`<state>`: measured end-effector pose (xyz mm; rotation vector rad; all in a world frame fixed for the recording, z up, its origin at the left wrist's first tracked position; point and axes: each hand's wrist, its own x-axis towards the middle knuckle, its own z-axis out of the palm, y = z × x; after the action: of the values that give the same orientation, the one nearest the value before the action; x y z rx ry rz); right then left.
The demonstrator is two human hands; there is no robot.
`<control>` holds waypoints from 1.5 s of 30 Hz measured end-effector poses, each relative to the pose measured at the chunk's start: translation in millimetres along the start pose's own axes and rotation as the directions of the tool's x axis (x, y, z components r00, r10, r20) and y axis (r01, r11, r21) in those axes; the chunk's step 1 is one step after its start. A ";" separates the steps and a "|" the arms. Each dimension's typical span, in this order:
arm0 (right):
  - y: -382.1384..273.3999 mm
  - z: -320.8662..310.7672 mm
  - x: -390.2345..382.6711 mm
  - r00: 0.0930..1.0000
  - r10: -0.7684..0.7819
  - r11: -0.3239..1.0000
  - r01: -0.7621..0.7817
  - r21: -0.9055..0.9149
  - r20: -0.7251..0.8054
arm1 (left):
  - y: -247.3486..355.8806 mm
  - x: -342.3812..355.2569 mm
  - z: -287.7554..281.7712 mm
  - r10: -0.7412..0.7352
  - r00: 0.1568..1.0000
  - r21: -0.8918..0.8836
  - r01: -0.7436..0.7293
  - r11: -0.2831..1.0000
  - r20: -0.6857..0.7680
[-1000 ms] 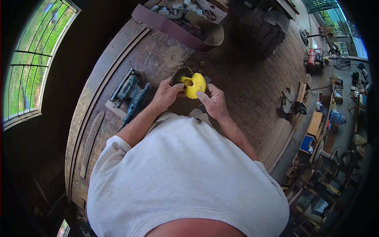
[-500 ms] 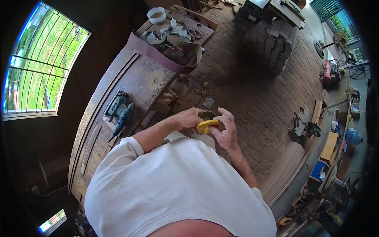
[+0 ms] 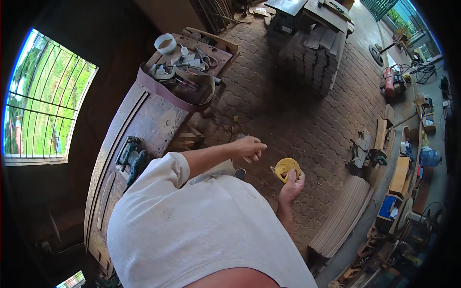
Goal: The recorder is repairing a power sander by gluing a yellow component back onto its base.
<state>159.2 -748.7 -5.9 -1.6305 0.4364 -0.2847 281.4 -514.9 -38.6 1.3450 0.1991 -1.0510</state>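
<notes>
Your right hand [image 3: 293,189] holds the yellow disc [image 3: 287,163], thumb across it; your left hand [image 3: 249,148] hangs near, fingers curled, any hold unclear.

1. Yellow disc [image 3: 286,163]: looking matt, surface reading as scuffed; material uncertain.
2. Shirt [image 3: 206,225]: white cloth, matt, creasing softly, showing faint smudges.
3. Workbench [image 3: 149,122]: worn wood, stained and blotchy, catching a dull sheen.
4. Belt loop [image 3: 165,98]: mauve outer face, appearing matt.
5. Power tool [image 3: 130,156]: teal and dark casing, looking like dull plastic.
6. Tub [image 3: 165,47]: white, seeming smooth, plastic-like.
7. Floor [image 3: 331,129]: interlocking pavers, reading rough and dusty.
8. Stacked strips [image 3: 343,216]: pale wood, showing matt.
9. Jug [image 3: 430,157]: translucent blue plastic, shining slightly.
</notes>
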 end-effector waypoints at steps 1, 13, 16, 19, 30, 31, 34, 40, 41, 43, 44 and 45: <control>9.8 -9.4 4.9 0.994 0.101 0.992 -0.097 0.075 -0.045 | 11.3 11.6 -17.9 0.023 0.995 0.077 -0.015 0.997 -0.099; -5.3 49.2 183.6 0.977 0.172 0.985 -0.171 -0.017 0.127 | 136.6 178.1 -419.2 0.513 0.409 0.655 0.418 0.629 -0.754; -56.6 98.3 238.9 0.979 0.156 0.977 -0.172 0.124 0.132 | 149.9 215.7 -448.7 0.392 0.519 0.646 0.531 0.548 -0.759; -96.2 146.4 288.8 0.965 0.028 0.961 -0.098 0.258 0.262 | 119.5 220.1 -483.5 0.341 0.454 0.567 0.691 0.449 -0.823; -125.7 218.0 425.6 0.972 -0.059 0.971 0.003 0.238 0.227 | 188.5 205.6 -397.6 0.300 0.334 0.449 0.654 0.609 -0.893; -121.6 222.1 440.7 0.967 0.023 0.981 -0.070 0.180 0.253 | 190.3 207.4 -397.2 0.321 0.326 0.458 0.656 0.600 -0.889; -95.5 236.7 483.6 0.938 0.168 0.967 -0.216 0.135 0.302 | 162.8 209.7 -429.6 0.293 0.300 0.419 0.662 0.621 -0.908; -75.2 238.2 586.4 0.924 0.175 0.981 -0.194 0.022 0.340 | 211.6 236.0 -429.8 0.150 0.430 0.432 0.695 0.575 -0.890; -90.7 240.5 602.9 0.912 0.147 0.982 -0.182 0.055 0.383 | 188.2 220.8 -452.3 0.142 0.320 0.329 0.662 0.673 -0.937; -92.9 228.6 641.1 0.903 0.137 0.983 -0.174 0.053 0.407 | 185.1 217.7 -453.9 0.284 0.262 0.382 0.507 0.773 -0.922; -94.5 220.7 658.0 0.898 0.131 0.986 -0.162 0.037 0.419 | 184.5 225.4 -447.3 -0.118 0.231 -0.099 0.092 0.991 -0.966; -95.0 212.3 673.9 0.914 0.129 0.986 -0.160 0.050 0.385 | 206.7 216.5 -455.6 -0.366 0.299 -0.204 0.459 0.865 -0.881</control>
<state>864.5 -850.1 16.9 -1.5207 0.2420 0.1268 746.2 -260.9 -167.5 1.9052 1.4382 -0.5941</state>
